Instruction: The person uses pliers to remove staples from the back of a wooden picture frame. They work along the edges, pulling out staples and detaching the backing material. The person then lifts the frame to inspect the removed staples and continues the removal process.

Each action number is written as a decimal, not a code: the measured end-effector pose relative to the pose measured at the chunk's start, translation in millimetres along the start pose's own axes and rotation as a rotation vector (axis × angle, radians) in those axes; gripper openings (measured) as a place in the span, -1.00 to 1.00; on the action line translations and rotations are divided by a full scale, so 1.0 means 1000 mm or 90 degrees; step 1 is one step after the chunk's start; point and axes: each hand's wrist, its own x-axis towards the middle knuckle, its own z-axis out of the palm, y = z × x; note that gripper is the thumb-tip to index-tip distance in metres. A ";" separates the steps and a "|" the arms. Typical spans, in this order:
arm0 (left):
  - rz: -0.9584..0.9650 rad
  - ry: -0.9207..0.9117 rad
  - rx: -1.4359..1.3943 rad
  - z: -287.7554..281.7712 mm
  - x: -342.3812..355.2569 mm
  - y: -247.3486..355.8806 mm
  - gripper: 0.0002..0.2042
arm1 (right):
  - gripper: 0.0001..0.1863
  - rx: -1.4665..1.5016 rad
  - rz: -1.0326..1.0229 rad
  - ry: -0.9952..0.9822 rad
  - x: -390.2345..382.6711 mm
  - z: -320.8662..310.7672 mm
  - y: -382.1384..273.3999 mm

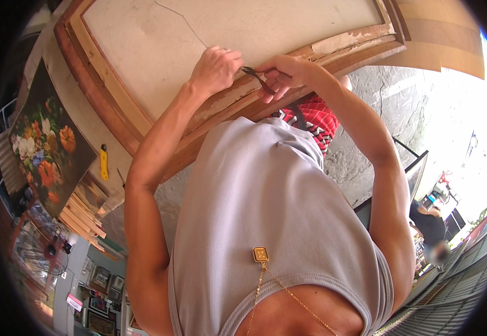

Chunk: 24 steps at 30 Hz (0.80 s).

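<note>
My left hand (216, 68) is closed on a thin wire (183, 18), which runs away from it to the far edge of the view. In my right hand (288, 74) is a pair of dark-handled pliers (262, 82), its jaws close to my left fingertips. Whether the jaws grip the wire is too small to tell. Both hands are above the near rail of a large wooden frame (221, 106), which lies with a pale flat panel (243, 31) inside it. Paint is worn off parts of the rail.
Left of the frame lie a yellow utility knife (104, 162) and a dark flower painting (45, 143). Wood strips (81, 217) are stacked below them. A brown sheet (442, 36) extends beyond the frame's far right corner. Another person (431, 227) is in the background at right.
</note>
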 end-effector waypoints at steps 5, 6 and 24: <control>0.004 -0.004 -0.011 0.002 -0.001 -0.001 -0.91 | -0.56 0.057 -0.025 0.011 0.004 0.003 -0.001; 0.006 -0.006 -0.006 0.002 -0.001 -0.001 -0.91 | -0.58 0.058 -0.036 0.019 0.007 0.001 -0.001; -0.033 -0.045 0.028 0.000 0.005 0.010 -0.90 | -0.62 0.259 -0.147 0.242 0.018 0.060 0.041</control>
